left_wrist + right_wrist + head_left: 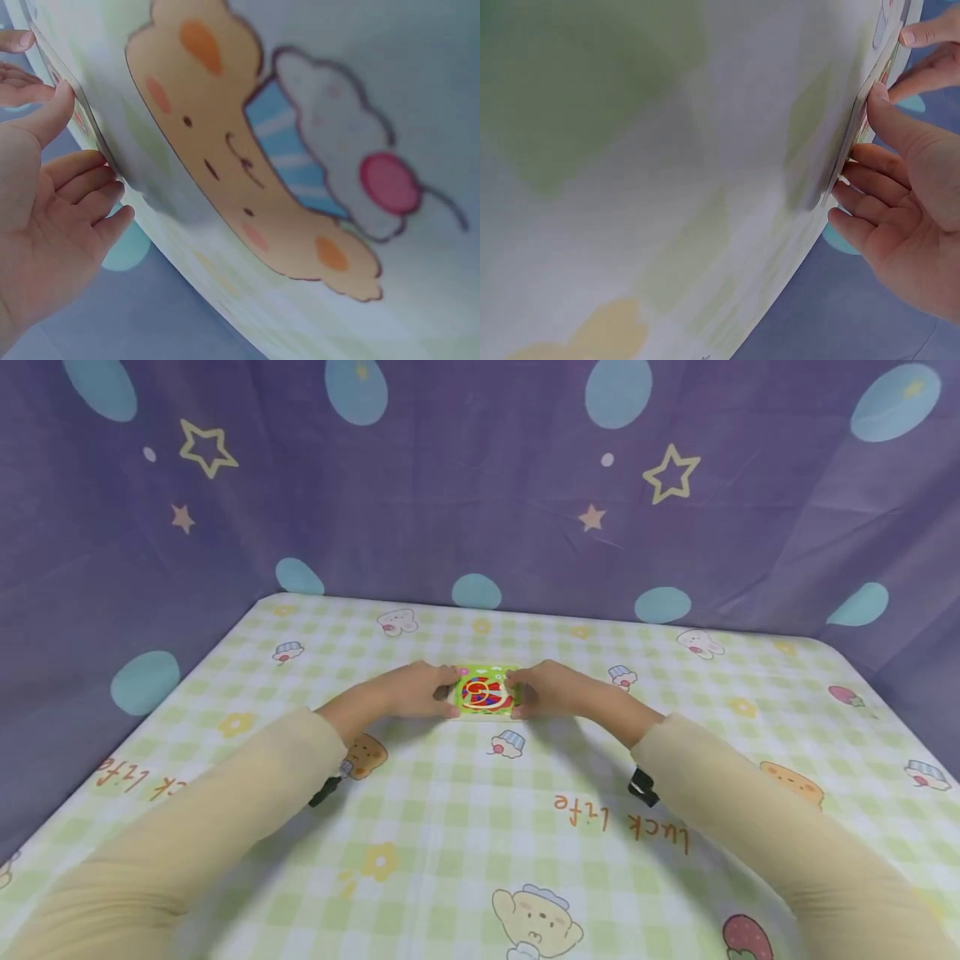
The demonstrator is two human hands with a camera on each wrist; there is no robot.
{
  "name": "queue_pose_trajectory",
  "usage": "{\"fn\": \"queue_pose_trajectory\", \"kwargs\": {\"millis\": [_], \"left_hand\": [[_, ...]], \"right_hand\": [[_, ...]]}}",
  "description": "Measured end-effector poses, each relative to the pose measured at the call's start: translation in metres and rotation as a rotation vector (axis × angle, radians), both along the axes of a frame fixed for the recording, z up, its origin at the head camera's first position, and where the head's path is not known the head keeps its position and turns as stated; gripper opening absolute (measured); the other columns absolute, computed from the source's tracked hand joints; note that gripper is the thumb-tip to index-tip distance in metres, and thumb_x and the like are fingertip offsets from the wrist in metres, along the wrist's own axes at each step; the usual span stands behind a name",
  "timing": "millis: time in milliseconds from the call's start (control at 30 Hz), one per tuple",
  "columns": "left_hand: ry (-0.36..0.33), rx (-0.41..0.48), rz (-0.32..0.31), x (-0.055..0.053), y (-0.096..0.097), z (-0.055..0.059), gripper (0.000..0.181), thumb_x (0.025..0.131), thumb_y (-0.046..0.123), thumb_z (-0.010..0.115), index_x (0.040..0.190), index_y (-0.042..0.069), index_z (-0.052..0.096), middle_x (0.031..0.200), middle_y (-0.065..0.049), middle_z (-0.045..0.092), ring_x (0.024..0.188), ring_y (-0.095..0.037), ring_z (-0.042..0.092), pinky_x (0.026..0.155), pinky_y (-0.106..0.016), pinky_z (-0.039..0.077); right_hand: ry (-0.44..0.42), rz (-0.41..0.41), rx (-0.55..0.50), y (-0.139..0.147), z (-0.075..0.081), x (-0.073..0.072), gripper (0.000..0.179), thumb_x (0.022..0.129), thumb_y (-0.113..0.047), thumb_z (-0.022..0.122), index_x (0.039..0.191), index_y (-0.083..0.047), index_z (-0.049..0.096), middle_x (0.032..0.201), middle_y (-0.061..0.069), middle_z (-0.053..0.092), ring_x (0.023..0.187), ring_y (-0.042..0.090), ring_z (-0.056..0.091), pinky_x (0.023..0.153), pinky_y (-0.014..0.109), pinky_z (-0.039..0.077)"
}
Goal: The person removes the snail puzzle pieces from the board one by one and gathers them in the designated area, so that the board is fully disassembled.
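Note:
A small flat board (486, 692) with a bright green border and a red, blue and white spiral picture lies at the middle of the table. My left hand (420, 688) holds its left end, thumb at the near corner and fingers toward the far one. At the right end, my right hand (551, 688) holds it the same way. From the left wrist, the left hand (64, 187) shows its thumb and fingertips at the board's thin edge. The right wrist view has the right hand (904, 180) touching the edge, outer fingers loosely bent.
A checked tablecloth (450, 827) with printed cartoon animals, cupcakes and flowers covers the table. Behind it hangs a purple curtain (480, 468) with stars and blue ovals. Black straps (643, 787) show beneath the cream sleeves (247, 785).

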State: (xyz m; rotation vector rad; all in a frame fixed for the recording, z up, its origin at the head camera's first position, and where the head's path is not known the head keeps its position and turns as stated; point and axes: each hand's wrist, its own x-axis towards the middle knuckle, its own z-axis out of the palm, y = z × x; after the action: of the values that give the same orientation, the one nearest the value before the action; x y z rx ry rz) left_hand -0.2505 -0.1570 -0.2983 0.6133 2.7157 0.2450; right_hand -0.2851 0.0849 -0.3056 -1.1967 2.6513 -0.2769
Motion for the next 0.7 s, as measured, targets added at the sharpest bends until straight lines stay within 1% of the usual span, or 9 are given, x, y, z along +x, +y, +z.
{"fn": "queue_pose_trajectory", "kwargs": {"millis": [33,133,267,333,467,533,567,600,700], "left_hand": [[0.004,-0.001,-0.005,0.002,0.001,0.0,0.072,0.094,0.042,0.059,0.15,0.006,0.032,0.157,-0.015,0.03,0.146,-0.032,0.028,0.12,-0.045,0.026],[0.016,-0.008,-0.016,0.009,0.007,0.002,0.072,0.093,0.042,0.06,0.149,0.006,0.034,0.156,-0.014,0.033,0.145,-0.031,0.031,0.12,-0.044,0.028],[0.049,-0.027,-0.054,0.018,0.014,0.002,0.07,0.092,0.044,0.061,0.146,0.004,0.04,0.152,-0.014,0.042,0.141,-0.03,0.04,0.117,-0.044,0.035],[0.058,-0.038,-0.067,0.024,0.017,0.001,0.069,0.091,0.045,0.062,0.145,0.005,0.042,0.151,-0.012,0.044,0.139,-0.03,0.043,0.115,-0.044,0.037],[0.064,-0.062,-0.085,0.036,0.023,0.002,0.069,0.091,0.046,0.062,0.144,0.007,0.044,0.152,-0.011,0.042,0.139,-0.03,0.043,0.114,-0.044,0.038],[0.058,-0.075,-0.094,0.042,0.025,0.003,0.07,0.091,0.046,0.062,0.145,0.006,0.043,0.153,-0.013,0.039,0.141,-0.03,0.04,0.115,-0.044,0.036],[0.057,-0.086,-0.102,0.045,0.026,0.003,0.071,0.091,0.047,0.061,0.145,0.006,0.042,0.154,-0.014,0.037,0.142,-0.03,0.038,0.116,-0.045,0.035],[0.055,-0.096,-0.106,0.047,0.028,0.004,0.072,0.091,0.047,0.061,0.146,0.005,0.04,0.154,-0.015,0.036,0.143,-0.03,0.036,0.117,-0.044,0.033],[0.059,-0.122,-0.124,0.054,0.031,0.004,0.074,0.092,0.048,0.059,0.147,0.004,0.038,0.155,-0.015,0.033,0.145,-0.029,0.032,0.119,-0.044,0.03]], "right_hand": [[0.004,0.006,-0.007,0.002,0.0,0.003,0.053,0.088,-0.029,0.069,0.132,-0.001,0.056,0.126,0.017,0.065,0.099,0.026,0.063,0.104,0.041,0.047],[0.033,0.031,-0.024,0.008,0.0,0.011,0.053,0.088,-0.029,0.07,0.13,0.0,0.057,0.12,0.016,0.068,0.094,0.023,0.063,0.102,0.041,0.049],[0.042,0.039,-0.047,0.017,-0.002,0.021,0.052,0.086,-0.028,0.072,0.128,0.0,0.059,0.112,0.012,0.072,0.092,0.021,0.064,0.099,0.04,0.05],[0.043,0.041,-0.055,0.021,-0.003,0.027,0.052,0.085,-0.028,0.073,0.127,-0.001,0.06,0.105,0.01,0.074,0.088,0.019,0.064,0.097,0.04,0.052],[0.046,0.054,-0.072,0.028,-0.005,0.041,0.054,0.083,-0.03,0.074,0.126,0.0,0.061,0.09,0.003,0.074,0.083,0.015,0.064,0.093,0.038,0.053],[0.042,0.054,-0.079,0.03,-0.006,0.047,0.054,0.083,-0.03,0.074,0.126,0.0,0.06,0.087,0.001,0.074,0.084,0.015,0.066,0.095,0.038,0.052],[0.041,0.054,-0.086,0.031,-0.006,0.05,0.054,0.083,-0.03,0.074,0.126,0.0,0.06,0.09,0.003,0.075,0.088,0.018,0.067,0.096,0.038,0.052],[0.047,0.053,-0.088,0.032,-0.006,0.053,0.054,0.083,-0.03,0.074,0.125,0.0,0.06,0.097,0.006,0.075,0.095,0.02,0.069,0.098,0.039,0.051],[0.062,0.043,-0.094,0.036,-0.006,0.061,0.053,0.083,-0.031,0.074,0.124,-0.001,0.061,0.118,0.014,0.07,0.11,0.028,0.067,0.101,0.041,0.05]]}}
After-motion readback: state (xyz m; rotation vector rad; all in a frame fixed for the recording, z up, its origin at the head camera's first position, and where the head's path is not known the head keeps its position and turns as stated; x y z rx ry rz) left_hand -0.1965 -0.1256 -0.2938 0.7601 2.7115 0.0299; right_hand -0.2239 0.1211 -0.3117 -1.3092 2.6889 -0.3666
